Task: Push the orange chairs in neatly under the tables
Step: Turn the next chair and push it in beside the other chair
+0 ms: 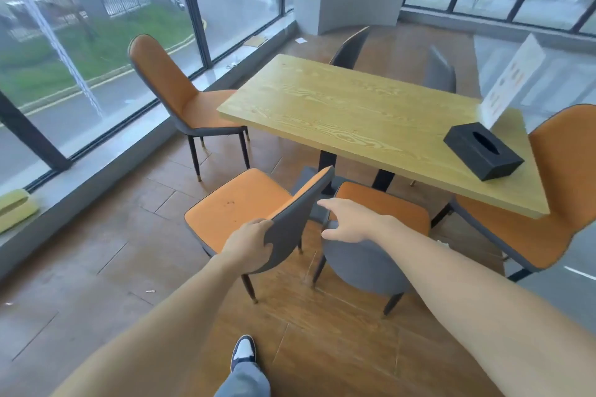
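Two orange chairs near the wooden table, left hand gripping the grey backrest of the turned-out chair, right hand just beside it, fingers spread over the tucked-in chair, black tissue box beyond the right hand.

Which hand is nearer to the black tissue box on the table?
Right. The right hand hovers open over the second chair, below and left of the tissue box. The left hand grips the turned chair's backrest, farther left.
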